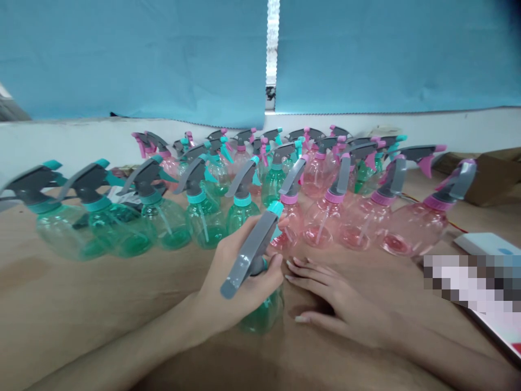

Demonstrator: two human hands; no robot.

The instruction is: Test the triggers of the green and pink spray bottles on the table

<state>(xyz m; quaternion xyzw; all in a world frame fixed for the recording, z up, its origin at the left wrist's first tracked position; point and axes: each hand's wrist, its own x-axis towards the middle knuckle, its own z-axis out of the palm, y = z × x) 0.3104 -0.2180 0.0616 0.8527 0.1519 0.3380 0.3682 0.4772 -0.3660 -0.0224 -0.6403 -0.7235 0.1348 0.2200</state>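
My left hand [240, 271] is wrapped round the neck of a green spray bottle [262, 315] with a grey and teal trigger head. Its nozzle points away from me, and part of the bottle is hidden behind my fingers. To the right of it, my right hand [342, 298] rests palm down by the tabletop, fingers stretched out and holding nothing. Just beyond my hands runs a front row of spray bottles: green ones such as this green bottle [166, 222] on the left, pink ones such as this pink bottle [321, 222] on the right.
Behind the front row stand several more green and pink spray bottles on the brown table [81, 304]. A cardboard box [484, 176] sits at the right. Nearer on that side lies a white box [484, 243] beside a blurred-out flat item. A blue curtain [142, 60] hangs at the back.
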